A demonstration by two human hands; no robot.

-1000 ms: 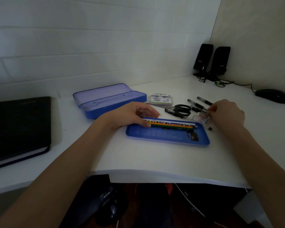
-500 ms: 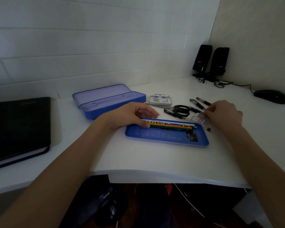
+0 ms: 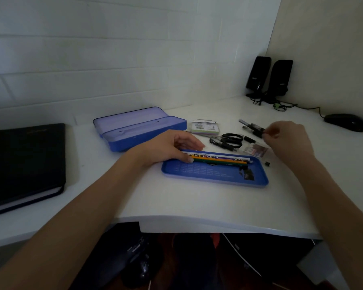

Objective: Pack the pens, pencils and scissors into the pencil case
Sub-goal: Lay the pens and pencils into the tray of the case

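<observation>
Blue tray (image 3: 210,177) from the pencil case sits right in front of me with the pencils (image 3: 218,160) already lined up along its far edge. My left hand (image 3: 172,148) rests on their left ends, fingers pressed together and flat, so they don't roll. My right hand (image 3: 285,137) is over at the loose pens (image 3: 252,127), fingertips pinching the end of one. Scissors (image 3: 228,140) lie on the desk just left of that. I'd say lift the pen clear, keep it parallel to the pencils, and lay it down on their near side. The open case (image 3: 140,128) waits at the far left.
</observation>
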